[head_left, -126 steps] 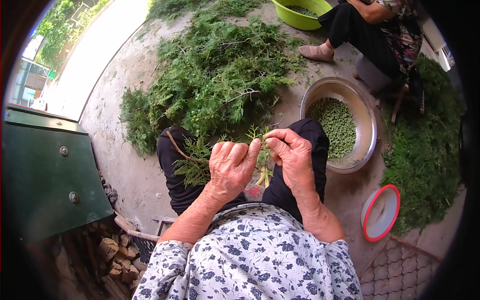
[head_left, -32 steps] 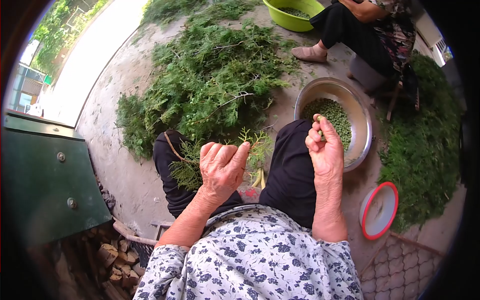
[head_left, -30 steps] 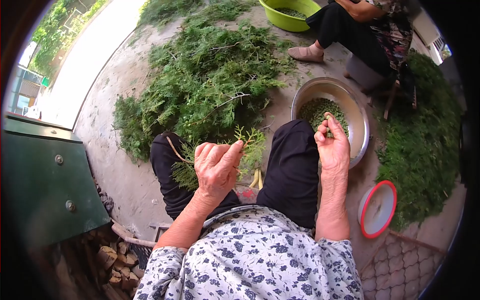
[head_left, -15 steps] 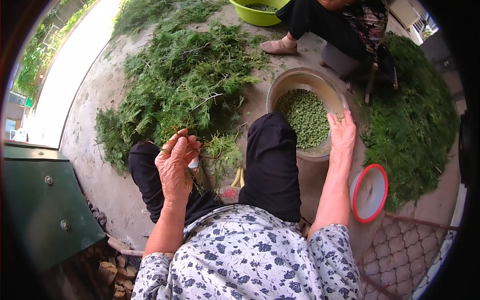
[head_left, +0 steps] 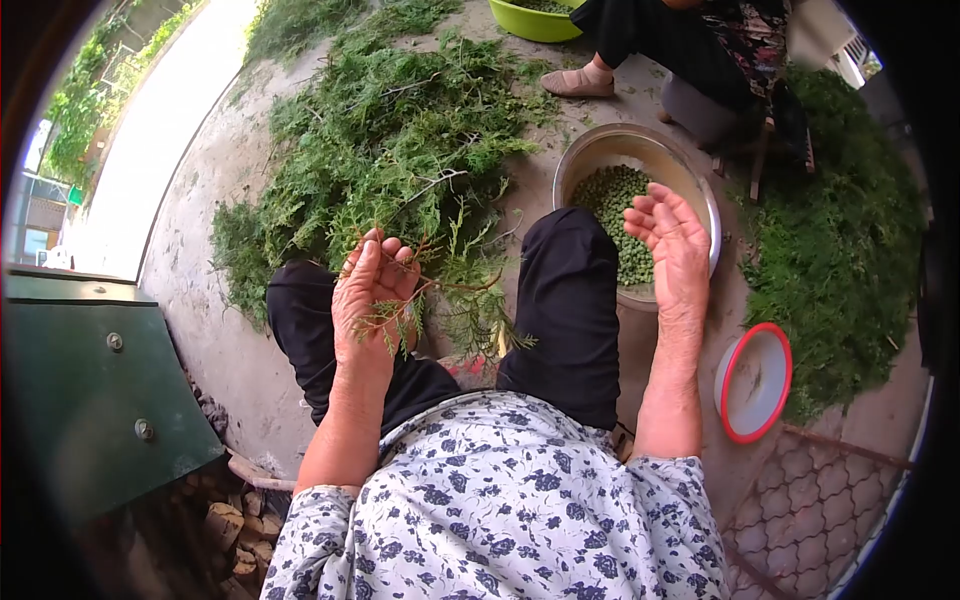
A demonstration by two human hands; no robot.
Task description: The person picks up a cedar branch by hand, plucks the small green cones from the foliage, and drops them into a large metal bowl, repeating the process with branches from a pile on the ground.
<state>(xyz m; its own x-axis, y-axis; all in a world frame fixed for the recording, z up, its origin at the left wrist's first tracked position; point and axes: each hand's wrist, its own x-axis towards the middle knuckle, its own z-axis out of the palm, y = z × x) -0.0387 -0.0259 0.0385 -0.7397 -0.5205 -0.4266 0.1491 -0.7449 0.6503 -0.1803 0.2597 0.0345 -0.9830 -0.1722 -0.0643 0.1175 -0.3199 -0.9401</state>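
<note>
My left hand (head_left: pixel 378 285) is closed around a green sprig (head_left: pixel 465 285) with brown stems, which spreads out to the right over my lap. My right hand (head_left: pixel 672 240) is raised over the right part of a metal basin (head_left: pixel 700 190), its fingers loosely curled and apart, with nothing visible in them. Small round green pieces (head_left: pixel 615 200) lie in the basin, partly hidden by my right hand and my knee. Just beyond my left hand lies a large heap of cut green branches (head_left: pixel 390 140).
A person sits at the top right, one shoe (head_left: pixel 578 83) near the basin. Behind is a lime-green tub (head_left: pixel 535 22). A red-rimmed bowl (head_left: pixel 753 383) and another branch heap (head_left: pixel 835 250) are at right. A green metal box (head_left: pixel 100 390) stands at left.
My right hand has moved left and its fingers have curled inward. My left hand, with the sprig, has turned and moved slightly right and up. The view has shifted a little.
</note>
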